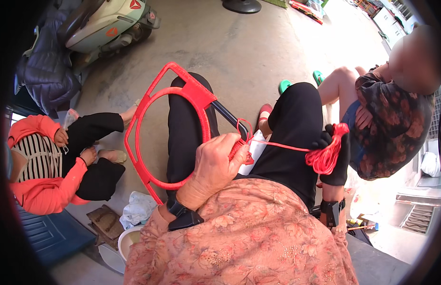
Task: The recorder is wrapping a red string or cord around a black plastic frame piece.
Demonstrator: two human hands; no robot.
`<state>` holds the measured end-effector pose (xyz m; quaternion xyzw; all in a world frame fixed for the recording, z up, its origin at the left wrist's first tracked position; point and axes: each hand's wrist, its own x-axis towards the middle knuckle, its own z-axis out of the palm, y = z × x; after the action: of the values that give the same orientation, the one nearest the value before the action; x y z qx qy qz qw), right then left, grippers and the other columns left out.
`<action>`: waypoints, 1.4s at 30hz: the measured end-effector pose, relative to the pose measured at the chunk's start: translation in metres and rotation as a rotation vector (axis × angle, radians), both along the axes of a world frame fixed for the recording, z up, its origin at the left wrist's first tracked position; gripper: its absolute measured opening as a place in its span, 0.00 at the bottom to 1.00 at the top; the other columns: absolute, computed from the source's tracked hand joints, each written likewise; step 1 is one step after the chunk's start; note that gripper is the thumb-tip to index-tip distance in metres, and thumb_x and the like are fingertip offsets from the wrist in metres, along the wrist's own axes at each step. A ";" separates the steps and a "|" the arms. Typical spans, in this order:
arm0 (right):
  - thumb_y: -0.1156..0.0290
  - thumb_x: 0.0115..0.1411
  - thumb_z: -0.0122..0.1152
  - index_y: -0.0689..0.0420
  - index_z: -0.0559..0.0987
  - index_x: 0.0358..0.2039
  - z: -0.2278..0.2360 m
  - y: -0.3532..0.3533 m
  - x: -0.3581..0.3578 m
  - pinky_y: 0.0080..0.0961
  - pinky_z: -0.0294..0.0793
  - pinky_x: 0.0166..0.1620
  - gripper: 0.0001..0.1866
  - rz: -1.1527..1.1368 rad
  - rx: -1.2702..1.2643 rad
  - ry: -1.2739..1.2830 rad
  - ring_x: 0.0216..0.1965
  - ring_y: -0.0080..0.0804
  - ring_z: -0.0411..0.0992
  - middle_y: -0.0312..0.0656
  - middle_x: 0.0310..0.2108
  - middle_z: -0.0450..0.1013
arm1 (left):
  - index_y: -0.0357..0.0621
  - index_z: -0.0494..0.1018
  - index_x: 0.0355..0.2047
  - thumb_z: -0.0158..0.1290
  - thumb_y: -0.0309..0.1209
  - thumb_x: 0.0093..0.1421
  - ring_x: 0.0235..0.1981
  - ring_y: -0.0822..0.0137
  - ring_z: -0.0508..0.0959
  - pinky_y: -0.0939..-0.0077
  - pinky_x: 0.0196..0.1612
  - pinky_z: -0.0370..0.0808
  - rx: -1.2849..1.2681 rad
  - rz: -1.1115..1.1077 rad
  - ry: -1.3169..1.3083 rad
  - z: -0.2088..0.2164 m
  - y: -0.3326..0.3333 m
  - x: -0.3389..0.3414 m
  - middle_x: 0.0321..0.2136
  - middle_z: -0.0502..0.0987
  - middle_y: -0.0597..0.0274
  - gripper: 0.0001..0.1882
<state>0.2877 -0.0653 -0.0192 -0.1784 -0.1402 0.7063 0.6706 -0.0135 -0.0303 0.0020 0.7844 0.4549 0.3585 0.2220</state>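
Observation:
Across my lap lies a frame wound in red cord (200,99), a round ring set inside an angular outer outline. A bare dark rod (230,118) runs from its right corner toward my left hand (215,162). That hand is closed around the cord-wound part of the frame, its thumb pressing on the red windings (241,151). My right hand (323,137), in a black glove, is closed on a looped bundle of red cord (326,156). One strand stretches between the two hands, with a small loop standing up beside the left one.
On the left sits a person in a coral jacket (44,197); at the right, another in a dark floral top (391,128). A scooter (109,28) stands at the upper left. Beside my left hip are a pale bucket (128,240) and a white plastic bag (139,209).

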 end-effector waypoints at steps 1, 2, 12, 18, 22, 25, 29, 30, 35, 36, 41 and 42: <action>0.58 0.63 0.54 0.59 0.69 0.46 0.001 -0.013 -0.006 0.32 0.69 0.43 0.19 -0.131 -0.138 -0.209 0.31 0.27 0.68 0.34 0.32 0.68 | 0.37 0.72 0.33 0.58 0.29 0.55 0.23 0.62 0.76 0.72 0.25 0.72 -0.144 0.009 -0.034 -0.004 -0.002 0.001 0.23 0.77 0.56 0.09; 0.59 0.62 0.55 0.59 0.69 0.46 0.011 -0.022 -0.020 0.30 0.68 0.38 0.18 -0.266 -0.278 -0.418 0.30 0.28 0.68 0.34 0.33 0.67 | 0.37 0.72 0.33 0.58 0.29 0.55 0.23 0.62 0.76 0.72 0.25 0.72 -0.143 0.005 -0.024 -0.008 -0.002 0.002 0.23 0.77 0.56 0.09; 0.64 0.40 0.68 0.60 0.71 0.29 0.020 -0.033 0.030 0.21 0.67 0.27 0.19 0.321 -0.159 -0.803 0.21 0.25 0.69 0.37 0.21 0.69 | 0.38 0.71 0.40 0.47 0.34 0.66 0.19 0.82 0.70 0.90 0.21 0.67 -1.102 -0.080 -0.581 0.015 0.011 0.002 0.25 0.75 0.67 0.11; 0.68 0.45 0.67 0.63 0.72 0.34 0.024 -0.030 0.034 0.21 0.71 0.32 0.18 0.381 -0.194 -1.013 0.27 0.26 0.72 0.41 0.27 0.73 | 0.39 0.72 0.38 0.47 0.32 0.65 0.18 0.82 0.69 0.90 0.20 0.65 -1.093 -0.066 -0.597 0.008 0.010 0.004 0.24 0.75 0.66 0.09; 0.75 0.53 0.65 0.63 0.77 0.40 0.043 -0.001 -0.050 0.22 0.72 0.41 0.14 0.125 -0.045 -1.034 0.36 0.21 0.72 0.36 0.34 0.75 | 0.40 0.71 0.35 0.48 0.32 0.65 0.17 0.82 0.68 0.90 0.18 0.64 -1.080 -0.043 -0.604 0.006 0.010 0.006 0.23 0.74 0.66 0.08; 0.74 0.54 0.64 0.64 0.77 0.44 0.018 0.029 -0.093 0.21 0.74 0.40 0.17 0.298 -0.024 -0.944 0.36 0.23 0.74 0.39 0.37 0.76 | 0.41 0.70 0.33 0.48 0.32 0.65 0.16 0.82 0.68 0.90 0.17 0.63 -1.087 -0.049 -0.612 0.005 0.010 0.007 0.22 0.74 0.66 0.07; 0.72 0.54 0.66 0.64 0.78 0.40 0.012 0.044 -0.105 0.20 0.73 0.38 0.14 0.515 -0.126 -0.917 0.33 0.21 0.73 0.38 0.31 0.76 | 0.41 0.67 0.33 0.49 0.30 0.64 0.15 0.82 0.67 0.90 0.16 0.62 -1.082 -0.054 -0.650 0.003 0.007 0.006 0.21 0.74 0.65 0.06; 0.72 0.53 0.66 0.64 0.78 0.38 0.008 0.044 -0.105 0.20 0.73 0.37 0.13 0.448 -0.085 -1.020 0.32 0.20 0.73 0.38 0.30 0.76 | 0.41 0.67 0.33 0.49 0.30 0.64 0.15 0.82 0.67 0.90 0.16 0.62 -1.084 -0.050 -0.657 0.002 0.006 0.006 0.21 0.74 0.65 0.06; 0.74 0.52 0.68 0.63 0.78 0.33 0.012 0.038 -0.111 0.20 0.73 0.35 0.10 0.252 0.002 -1.040 0.30 0.18 0.72 0.37 0.28 0.76 | 0.40 0.65 0.37 0.49 0.30 0.64 0.15 0.82 0.68 0.89 0.15 0.62 -0.965 -0.028 -0.627 -0.005 0.004 0.009 0.19 0.73 0.66 0.07; 0.75 0.51 0.68 0.63 0.78 0.34 0.013 0.036 -0.111 0.20 0.74 0.35 0.10 0.231 0.144 -1.111 0.30 0.18 0.73 0.37 0.29 0.76 | 0.40 0.65 0.37 0.49 0.30 0.64 0.15 0.82 0.68 0.89 0.15 0.62 -0.964 -0.024 -0.633 -0.003 0.004 0.010 0.19 0.73 0.66 0.07; 0.78 0.48 0.69 0.63 0.78 0.38 0.026 0.028 -0.105 0.21 0.75 0.38 0.14 0.269 0.350 -1.286 0.34 0.21 0.75 0.40 0.32 0.78 | 0.39 0.66 0.39 0.48 0.29 0.64 0.16 0.81 0.69 0.90 0.17 0.64 -1.004 -0.071 -0.657 -0.001 0.006 0.006 0.19 0.70 0.70 0.07; 0.79 0.47 0.69 0.62 0.79 0.39 0.025 0.025 -0.103 0.22 0.76 0.38 0.16 0.264 0.387 -1.345 0.35 0.24 0.77 0.41 0.32 0.79 | 0.39 0.66 0.39 0.48 0.29 0.64 0.16 0.81 0.69 0.90 0.17 0.64 -1.004 -0.067 -0.660 -0.002 0.006 0.005 0.19 0.70 0.70 0.07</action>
<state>0.1847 -0.0402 0.0056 -0.4348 -0.6670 0.4807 0.3673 -0.0085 -0.0242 0.0001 0.4448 0.4508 0.3172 0.7060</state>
